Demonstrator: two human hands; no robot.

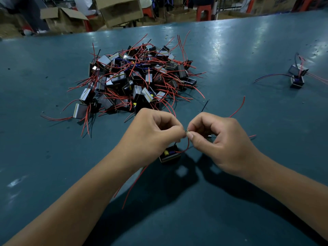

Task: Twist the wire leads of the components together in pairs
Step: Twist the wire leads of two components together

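Twisting looks under way: left hand (156, 129) and right hand (214, 137) pinch the wire ends (186, 132) tight between fingertips, one component (170, 154) hanging just below, so next they should roll the ends together.

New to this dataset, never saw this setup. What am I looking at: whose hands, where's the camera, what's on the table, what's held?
No robot here: a person works bare-handed, filmed by one wide-angle camera worn on the head, looking down and forward. The left hand and right hand meet fingertip to fingertip, pinching thin wire ends between them. A red lead curves down from there to a small black component under the hands. On the table lies a big pile of similar components with red leads. A small group sits apart at far right. Cardboard boxes stand behind.
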